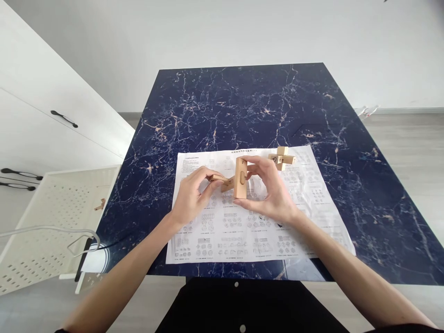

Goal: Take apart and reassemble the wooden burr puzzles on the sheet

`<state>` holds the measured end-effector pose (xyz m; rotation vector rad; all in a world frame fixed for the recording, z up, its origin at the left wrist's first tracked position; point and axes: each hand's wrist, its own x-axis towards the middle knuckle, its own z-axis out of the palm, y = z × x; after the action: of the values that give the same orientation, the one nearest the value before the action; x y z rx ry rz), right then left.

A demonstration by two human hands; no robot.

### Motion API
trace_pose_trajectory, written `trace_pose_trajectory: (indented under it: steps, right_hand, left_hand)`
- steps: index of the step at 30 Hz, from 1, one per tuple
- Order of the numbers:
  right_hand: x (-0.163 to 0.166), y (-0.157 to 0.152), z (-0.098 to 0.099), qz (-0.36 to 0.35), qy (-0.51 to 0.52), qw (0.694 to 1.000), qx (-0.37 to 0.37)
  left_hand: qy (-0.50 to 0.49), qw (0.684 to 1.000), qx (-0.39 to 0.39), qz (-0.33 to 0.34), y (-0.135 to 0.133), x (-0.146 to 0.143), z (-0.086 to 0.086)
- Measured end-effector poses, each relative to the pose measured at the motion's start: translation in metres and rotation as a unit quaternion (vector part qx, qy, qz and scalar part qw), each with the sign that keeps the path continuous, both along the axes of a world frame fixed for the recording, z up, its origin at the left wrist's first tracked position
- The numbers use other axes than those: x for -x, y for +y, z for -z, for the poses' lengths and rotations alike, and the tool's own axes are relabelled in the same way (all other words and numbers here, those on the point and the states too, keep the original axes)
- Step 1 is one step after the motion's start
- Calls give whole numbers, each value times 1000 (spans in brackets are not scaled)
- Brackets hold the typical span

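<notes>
Black clothing (239, 307) with pale buttons (236, 284) is closest to the lens, right by the near edge of the dark blue tabletop (236, 111). Left hand (192, 196) has its grip pinched down on a small wooden piece (215, 177). Right hand (277, 194) has its grip spread along a wooden block (240, 178), thumb at the bottom end, over the printed sheet (329, 231). Can't tell if those two pieces touch. Cross-shaped wooden cluster (282, 158) sits near the sheet's far right corner.
</notes>
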<state>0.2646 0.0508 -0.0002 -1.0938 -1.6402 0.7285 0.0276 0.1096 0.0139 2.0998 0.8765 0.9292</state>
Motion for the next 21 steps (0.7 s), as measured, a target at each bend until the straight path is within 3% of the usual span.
trace_pose_trajectory:
  steps: [5,11,16,21]
  right_hand:
    - [-3,2,-3,58,32,998,-9]
    - [-3,6,2,115,-13,993,2]
    - [1,4,7,83,-142,986,29]
    - [5,2,12,27,-233,972,14]
  left_hand:
    - [-1,999,28,-30,-2,-3,-2]
    - [-65,982,144,-106,0,-2,-5]
    - [-142,956,217,-140,7,1,0]
    - [-189,932,286,-114,9,0,3]
